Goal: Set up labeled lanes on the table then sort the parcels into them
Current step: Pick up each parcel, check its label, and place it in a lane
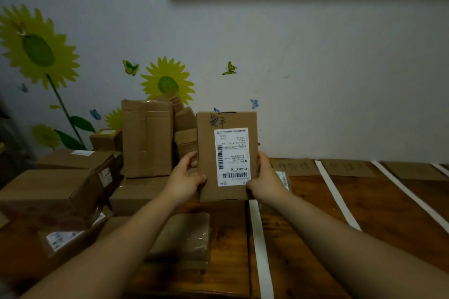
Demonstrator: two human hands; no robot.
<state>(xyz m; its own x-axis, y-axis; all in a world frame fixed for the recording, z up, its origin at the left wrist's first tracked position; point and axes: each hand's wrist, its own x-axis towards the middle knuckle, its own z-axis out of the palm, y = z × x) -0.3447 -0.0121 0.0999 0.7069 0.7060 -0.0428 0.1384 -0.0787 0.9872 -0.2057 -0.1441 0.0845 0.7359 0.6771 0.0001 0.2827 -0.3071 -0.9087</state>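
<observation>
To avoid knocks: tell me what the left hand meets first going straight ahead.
The left hand would likely meet the stacked cardboard boxes behind the held parcel; depth unclear.

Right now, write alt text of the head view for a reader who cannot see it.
The left hand and right hand hold a cardboard parcel upright, its shipping label facing the camera. Cardboard boxes crowd the left of the wooden table; white strips and cardboard lane signs mark lanes on the right.

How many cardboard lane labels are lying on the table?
3 cardboard labels, along the table's far edge: one just right of the held parcel, one in the next lane, one farther right. More may be hidden.
</observation>
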